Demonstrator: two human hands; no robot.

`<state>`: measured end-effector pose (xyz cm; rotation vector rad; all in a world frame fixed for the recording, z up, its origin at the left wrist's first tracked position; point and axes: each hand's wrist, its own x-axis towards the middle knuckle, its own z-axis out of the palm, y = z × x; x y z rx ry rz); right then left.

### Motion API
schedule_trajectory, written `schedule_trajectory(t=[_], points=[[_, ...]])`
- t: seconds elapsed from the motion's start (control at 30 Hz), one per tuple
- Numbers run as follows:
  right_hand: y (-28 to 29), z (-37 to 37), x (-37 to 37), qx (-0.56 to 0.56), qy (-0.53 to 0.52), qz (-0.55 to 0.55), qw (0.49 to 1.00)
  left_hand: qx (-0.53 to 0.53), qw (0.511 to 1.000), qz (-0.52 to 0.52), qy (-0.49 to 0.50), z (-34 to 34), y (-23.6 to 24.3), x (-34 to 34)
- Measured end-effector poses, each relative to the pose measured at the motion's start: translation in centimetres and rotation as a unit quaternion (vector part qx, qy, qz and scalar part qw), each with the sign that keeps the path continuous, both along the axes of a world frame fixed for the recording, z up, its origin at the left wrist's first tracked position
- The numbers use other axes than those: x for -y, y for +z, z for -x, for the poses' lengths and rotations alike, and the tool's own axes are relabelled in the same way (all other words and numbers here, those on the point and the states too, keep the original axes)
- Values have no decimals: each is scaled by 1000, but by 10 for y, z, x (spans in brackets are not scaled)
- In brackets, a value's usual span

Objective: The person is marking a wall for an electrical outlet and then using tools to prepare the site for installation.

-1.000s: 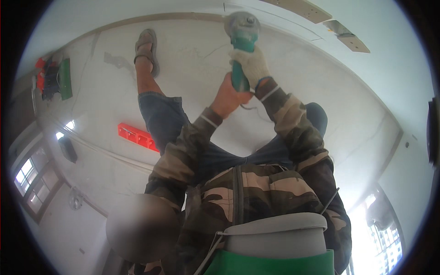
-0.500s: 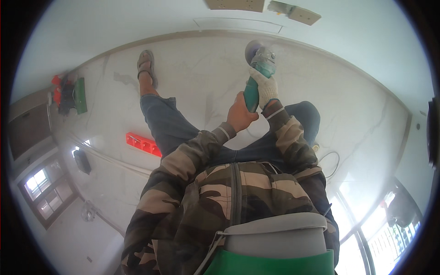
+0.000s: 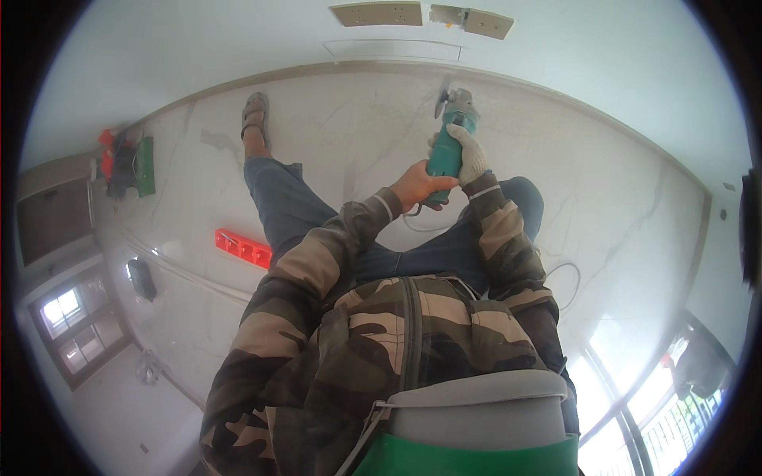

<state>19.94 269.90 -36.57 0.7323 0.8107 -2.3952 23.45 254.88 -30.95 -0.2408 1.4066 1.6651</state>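
A teal angle grinder point(image 3: 444, 163) points away from me, its disc point(image 3: 442, 97) seen nearly edge-on at the floor near the skirting at the foot of the far wall. My bare left hand point(image 3: 421, 185) grips the rear of the grinder's body, where a cable hangs down. My right hand point(image 3: 468, 151), in a white knit glove, grips the body farther forward, closer to the grinder head. Whether the disc touches the floor I cannot tell.
I sit on a pale veined tile floor point(image 3: 357, 135), legs apart. Left are a red slotted holder point(image 3: 242, 248), red and green items point(image 3: 143, 165) and long pale strips point(image 3: 182, 270). The far wall holds socket plates point(image 3: 377, 13). Windows show at lower left and right.
The grinder has dropped from high in the middle to a little right and lower in view, and its head has turned so the disc now shows edge-on. Both hands still grip it; the view has shifted.
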Motion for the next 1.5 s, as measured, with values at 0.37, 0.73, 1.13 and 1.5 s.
schedule_trajectory(t=[0.37, 0.73, 1.13, 1.5], points=[[-10, 48, -20, 17, 54, -137, 989, 39, 996, -55, 55, 27, -25, -26], [-18, 83, -33, 28, 55, -204, 977, 80, 989, -88, 86, 60, -57, -46], [-17, 87, -37, 21, 52, -222, 974, 87, 988, -94, 80, 67, -61, -47], [-15, 94, -41, -14, 33, -224, 974, 74, 990, -101, 64, 76, -59, -52]])
